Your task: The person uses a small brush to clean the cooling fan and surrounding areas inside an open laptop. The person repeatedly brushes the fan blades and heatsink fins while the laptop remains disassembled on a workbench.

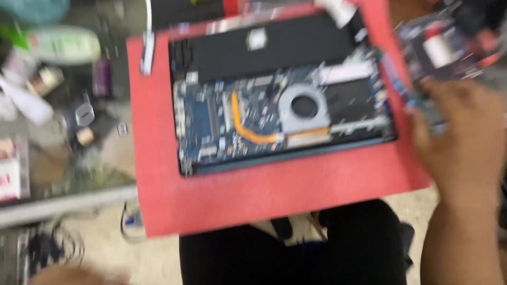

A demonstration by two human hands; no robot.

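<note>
With the right hand (457,137) pinching a small circuit board (422,103) at right of frame, it should be held steady by its edges beside the opened laptop (280,95); the left hand (74,274), lower left, is too blurred to tell whether it grips anything.

The person wears black trousers (338,248), plain and dark over both legs, with no pattern that the blur lets through. The right forearm (465,248) is bare, no sleeve reaching it, and the right hand (465,137) shows no glove, ring or watch.
</note>
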